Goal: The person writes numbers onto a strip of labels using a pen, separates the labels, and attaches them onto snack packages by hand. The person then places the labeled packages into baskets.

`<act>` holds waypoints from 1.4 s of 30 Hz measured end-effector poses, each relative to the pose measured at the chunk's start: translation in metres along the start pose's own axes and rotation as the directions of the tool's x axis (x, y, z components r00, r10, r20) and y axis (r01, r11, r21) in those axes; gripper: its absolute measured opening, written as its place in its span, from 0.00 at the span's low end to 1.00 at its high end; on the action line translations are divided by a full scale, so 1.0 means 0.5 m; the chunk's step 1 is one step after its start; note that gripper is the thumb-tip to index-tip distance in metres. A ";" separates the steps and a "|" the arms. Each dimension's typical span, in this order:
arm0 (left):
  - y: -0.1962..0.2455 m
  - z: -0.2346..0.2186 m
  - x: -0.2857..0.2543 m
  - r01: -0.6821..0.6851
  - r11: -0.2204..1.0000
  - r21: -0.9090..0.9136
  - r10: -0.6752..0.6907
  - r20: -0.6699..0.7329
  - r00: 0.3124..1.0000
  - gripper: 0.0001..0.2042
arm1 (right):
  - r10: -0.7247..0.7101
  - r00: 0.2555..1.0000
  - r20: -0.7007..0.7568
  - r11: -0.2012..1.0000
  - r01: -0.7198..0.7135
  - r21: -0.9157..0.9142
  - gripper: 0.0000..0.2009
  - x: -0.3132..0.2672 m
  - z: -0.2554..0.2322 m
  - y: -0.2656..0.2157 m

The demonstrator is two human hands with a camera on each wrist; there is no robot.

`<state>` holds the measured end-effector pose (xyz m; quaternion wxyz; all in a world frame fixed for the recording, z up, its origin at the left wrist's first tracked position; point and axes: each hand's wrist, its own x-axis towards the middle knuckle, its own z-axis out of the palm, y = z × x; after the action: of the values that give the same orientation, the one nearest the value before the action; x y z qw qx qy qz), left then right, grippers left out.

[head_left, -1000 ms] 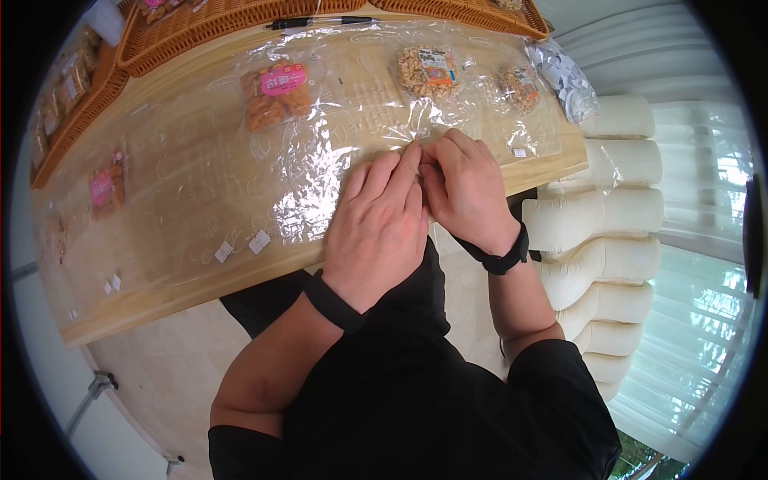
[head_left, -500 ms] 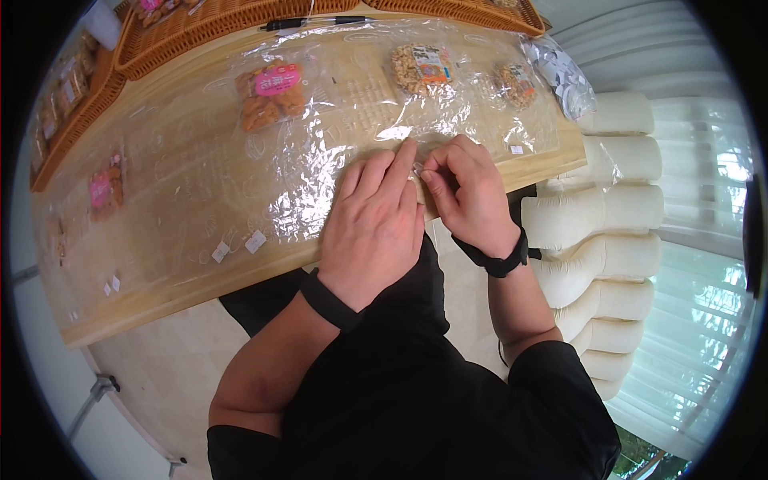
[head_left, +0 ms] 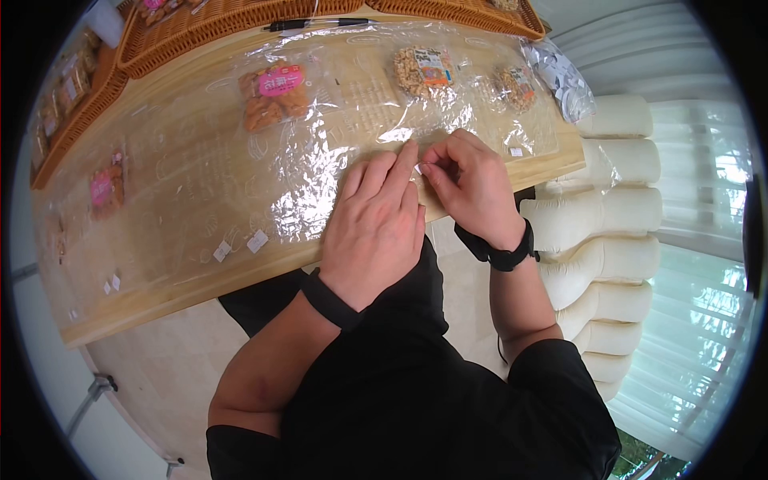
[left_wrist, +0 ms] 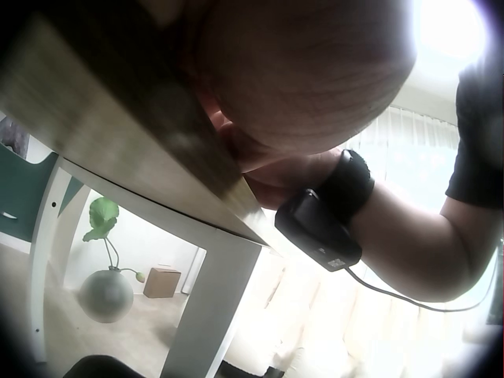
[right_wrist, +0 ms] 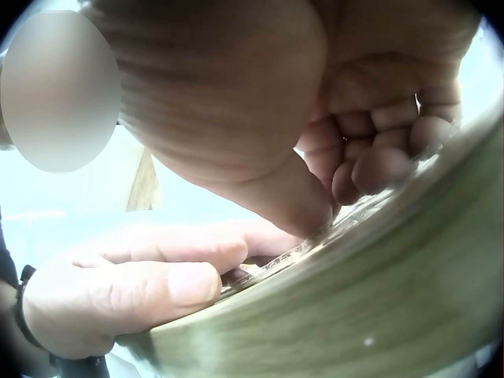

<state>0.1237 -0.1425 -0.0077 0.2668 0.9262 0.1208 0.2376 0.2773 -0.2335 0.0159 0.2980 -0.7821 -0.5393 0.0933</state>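
In the head view my left hand [head_left: 372, 228] lies flat near the table's front edge, fingers extended over clear plastic film [head_left: 180, 172]. Just right of it, my right hand [head_left: 476, 188] has its thumb and forefinger pinched at a small white piece [head_left: 418, 170] beside the left fingertips. The right wrist view shows my right hand [right_wrist: 315, 134] with curled fingers and its thumb tip down on crinkled clear plastic [right_wrist: 354, 216], beside my left hand [right_wrist: 134, 295]. What lies under the left fingers is hidden.
Bagged snacks [head_left: 276, 94] and round nut cakes [head_left: 424, 72] lie across the table, with small white labels [head_left: 257, 241] near its front edge. A black pen [head_left: 320, 24] and wicker trays [head_left: 232, 28] are behind. A cream padded seat [head_left: 600, 212] stands right.
My right hand has shifted slightly right, away from the left fingertips, and the small white piece now shows between the hands. My left hand has barely moved.
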 end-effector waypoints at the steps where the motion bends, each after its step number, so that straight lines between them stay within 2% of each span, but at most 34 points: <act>1: 0.000 0.000 0.000 0.002 1.000 0.001 -0.002 0.002 1.000 0.11 | 0.017 1.000 -0.011 0.998 -0.016 0.062 0.05 -0.002 0.000 0.000; 3: 0.000 0.001 -0.001 0.004 1.000 -0.003 -0.004 0.000 1.000 0.11 | 0.035 0.999 -0.020 0.992 -0.032 0.124 0.04 -0.010 -0.003 0.002; 5: 0.000 0.000 -0.001 0.005 1.000 -0.006 -0.005 -0.002 1.000 0.11 | 0.094 0.995 -0.028 0.954 -0.082 0.288 0.04 -0.020 -0.010 0.007; 9: 0.003 -0.003 0.001 -0.001 1.000 0.008 0.001 0.005 1.000 0.09 | 0.059 0.994 -0.089 0.953 -0.030 0.302 0.05 -0.039 -0.039 0.042; 11: 0.004 -0.005 0.004 -0.024 1.000 -0.013 0.024 -0.001 1.000 0.09 | 0.170 0.972 -0.165 0.913 -0.093 0.396 0.05 -0.052 -0.065 0.069; 12: 0.006 -0.005 0.004 -0.004 1.000 -0.018 0.004 0.004 1.000 0.09 | 0.174 0.967 -0.188 0.920 -0.091 0.382 0.05 -0.059 -0.086 0.084; 14: 0.009 -0.003 0.006 -0.011 0.999 -0.032 0.011 0.004 1.000 0.08 | 0.447 0.859 -0.250 0.771 -0.228 0.595 0.04 -0.072 -0.132 0.118; 16: 0.011 -0.002 0.007 -0.002 1.000 0.010 0.002 0.011 1.000 0.08 | 0.489 0.775 -0.401 0.769 -0.166 0.617 0.03 -0.089 -0.181 0.198; 17: 0.013 -0.004 0.008 -0.004 1.000 0.023 0.003 0.020 1.000 0.07 | 0.512 0.735 -0.445 0.791 -0.202 0.578 0.03 -0.097 -0.212 0.234; 18: 0.014 -0.005 0.009 -0.021 1.000 0.023 0.021 0.017 1.000 0.07 | 0.577 0.669 -0.467 0.751 -0.212 0.625 0.03 -0.106 -0.242 0.274; 20: 0.015 -0.005 0.009 -0.010 0.999 0.038 0.009 0.038 0.999 0.08 | 0.646 0.589 -0.486 0.698 -0.197 0.688 0.04 -0.118 -0.291 0.349; 21: 0.017 -0.005 0.009 -0.024 0.999 0.038 0.023 0.037 0.999 0.08 | 0.645 0.581 -0.497 0.701 -0.190 0.687 0.04 -0.117 -0.308 0.380; 23: 0.018 -0.005 0.010 -0.020 0.998 0.051 0.018 0.041 0.999 0.08 | 0.739 0.509 -0.441 0.626 -0.278 0.729 0.06 -0.109 -0.333 0.433; 24: 0.019 -0.005 0.010 -0.033 0.998 0.055 0.031 0.038 0.999 0.08 | 0.737 0.504 -0.450 0.629 -0.267 0.730 0.06 -0.101 -0.339 0.457; 26: 0.020 -0.006 0.011 -0.020 0.998 0.055 0.018 0.054 0.998 0.08 | 0.782 0.479 -0.400 0.595 -0.382 0.707 0.07 -0.080 -0.351 0.490; 27: 0.021 -0.006 0.011 -0.029 0.998 0.059 0.026 0.049 0.998 0.08 | 0.798 0.482 -0.362 0.576 -0.430 0.695 0.07 -0.070 -0.355 0.499; 28: 0.021 -0.006 0.011 -0.025 0.998 0.057 0.022 0.048 0.999 0.08 | 0.794 0.483 -0.369 0.580 -0.421 0.698 0.07 -0.061 -0.359 0.511; 30: 0.022 -0.007 0.012 -0.025 0.998 0.061 0.022 0.042 0.999 0.08 | 0.790 0.540 -0.291 0.574 -0.482 0.662 0.06 -0.047 -0.362 0.534; 39: 0.021 -0.007 0.012 -0.035 0.998 0.058 0.032 0.041 0.999 0.08 | 0.747 0.612 -0.261 0.634 -0.536 0.558 0.06 -0.009 -0.359 0.521; 42: 0.022 -0.007 0.013 -0.038 0.997 0.069 0.036 0.039 0.999 0.08 | 0.725 0.637 -0.261 0.666 -0.551 0.503 0.05 -0.006 -0.357 0.544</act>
<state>0.1283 -0.1479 0.0036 0.2322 0.9413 0.1067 0.2206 0.5736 -0.3669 0.0050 0.5023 -0.8498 -0.1092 0.1170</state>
